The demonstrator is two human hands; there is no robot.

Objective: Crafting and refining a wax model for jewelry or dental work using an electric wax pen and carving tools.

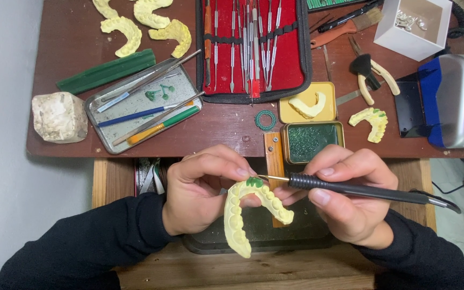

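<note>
The left hand (200, 188) gripped a yellow dental cast (240, 215); the right hand (345, 198) pinched a black wax pen (350, 188), tip at a small green wax patch (254, 182). Most teeth remained bare. Beyond, an open wax tin (311, 141).

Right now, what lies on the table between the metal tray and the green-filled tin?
In the head view, a small green ring lies on the bare tabletop between the metal tray and the green-filled tin; nothing else sits there.
</note>
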